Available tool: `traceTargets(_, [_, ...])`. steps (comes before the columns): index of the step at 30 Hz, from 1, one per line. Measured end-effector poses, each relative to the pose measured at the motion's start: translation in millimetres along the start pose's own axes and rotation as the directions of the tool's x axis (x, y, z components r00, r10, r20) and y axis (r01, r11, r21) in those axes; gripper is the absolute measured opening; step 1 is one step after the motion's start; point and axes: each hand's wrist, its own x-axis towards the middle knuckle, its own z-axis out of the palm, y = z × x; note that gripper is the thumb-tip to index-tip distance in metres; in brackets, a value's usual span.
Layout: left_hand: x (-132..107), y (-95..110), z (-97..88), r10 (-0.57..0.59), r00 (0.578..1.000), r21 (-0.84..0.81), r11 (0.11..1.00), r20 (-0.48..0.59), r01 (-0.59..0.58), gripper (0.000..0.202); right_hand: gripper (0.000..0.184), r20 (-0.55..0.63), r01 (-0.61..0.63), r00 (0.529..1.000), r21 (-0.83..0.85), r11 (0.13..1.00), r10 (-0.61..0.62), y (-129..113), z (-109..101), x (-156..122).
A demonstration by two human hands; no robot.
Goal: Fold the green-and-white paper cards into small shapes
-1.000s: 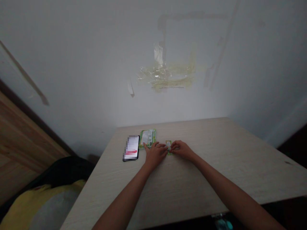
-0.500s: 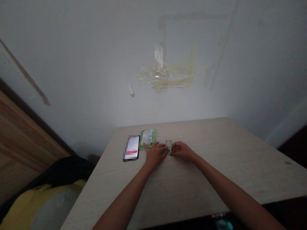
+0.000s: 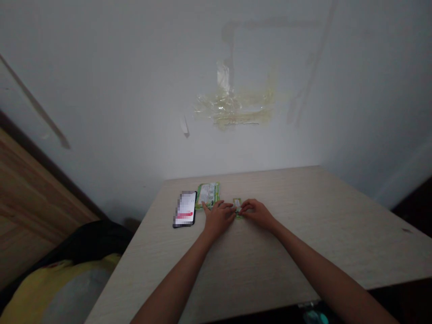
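A small green-and-white card or packet [image 3: 237, 203] lies flat on the wooden table [image 3: 286, 189], between my two hands. My left hand [image 3: 219, 217] rests at its left edge, fingers stretched out and thumb apart, palm down. From the right, my right hand [image 3: 254, 211] has its fingers curled together at the card's edge, with the fingertips partly covering it. A larger green-and-white packet [image 3: 208, 192] lies just beyond my left hand, whose thumb is near its lower edge. What is printed on either one is too small to read.
A phone [image 3: 185, 209] with a lit, partly blurred screen lies left of the larger packet. The wall [image 3: 135, 112] behind carries torn clear tape [image 3: 232, 105]. A yellow and grey plush-looking item [image 3: 64, 288] is at lower left, beside the table.
My right fingertips have shifted very slightly at the small card's edge. My left hand, the packet and the phone stay put.
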Motion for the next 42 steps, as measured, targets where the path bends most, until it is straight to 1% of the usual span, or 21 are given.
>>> traceTargets(8, [-1,2,-2.6,-0.015,1.0,-0.006,1.0,0.021,0.015,0.023,0.022,0.052,-0.033,0.998,0.007,0.999,0.032,-9,0,-1])
traceTargets(12, [0,3,-3.0,-0.01,1.0,0.008,1.0,0.017,0.009,0.024,0.02,0.109,-0.045,0.993,0.04,0.998,0.041,-10,-2,-1])
traceTargets(18, [0,2,-4.3,-0.023,0.998,0.025,0.999,0.059,0.022,0.027,0.022,0.175,-0.059,0.984,0.11,0.992,0.04,-8,-1,-2])
traceTargets(20, [0,1,-3.9,-0.014,0.998,0.007,1.0,0.058,0.014,0.027,0.022,0.171,-0.033,0.985,0.102,0.994,0.015,-7,-1,-3])
traceTargets(22, [0,0,-3.1,-0.004,0.999,-0.01,1.0,0.05,0.004,0.026,0.023,0.126,0.008,0.992,0.08,0.997,-0.018,-6,-2,-4])
traceTargets(25, [0,-1,-2.3,0.006,0.999,-0.026,1.0,0.046,-0.005,0.025,0.021,-0.009,0.087,0.996,-0.011,0.996,-0.087,-2,-4,-4])
traceTargets(27, [0,-1,-2.7,0.01,0.999,-0.04,0.999,0.051,-0.008,0.025,0.023,-0.086,0.126,0.986,-0.158,0.979,-0.141,2,-5,-4])
traceTargets(29, [1,-1,-3.8,0.014,0.997,-0.056,0.998,0.07,-0.01,0.023,0.034,-0.1,0.132,0.98,-0.321,0.938,-0.172,4,-4,-3])
traceTargets(31, [1,-1,-5.2,0.013,0.996,-0.072,0.997,0.088,-0.006,0.021,0.048,-0.086,0.11,0.982,-0.458,0.882,-0.167,6,-2,-3])
traceTargets(33, [1,0,-6.4,0.01,0.996,-0.08,0.997,0.093,-0.003,0.02,0.052,-0.075,0.084,0.986,-0.552,0.829,-0.15,7,1,-3])
traceTargets(35, [1,1,-7.0,0.013,0.996,-0.069,0.998,0.084,-0.007,0.02,0.048,-0.064,0.077,0.988,-0.599,0.797,-0.143,7,3,-4])
traceTargets(38, [0,1,-6.5,0.007,0.998,-0.016,1.0,0.065,-0.006,0.023,0.043,-0.04,0.093,0.988,-0.611,0.786,-0.148,8,3,-4])
traceTargets(42, [0,1,-4.0,-0.055,0.998,0.071,0.996,0.026,0.053,0.041,0.04,-0.043,0.095,0.988,-0.601,0.794,-0.15,11,2,-3])
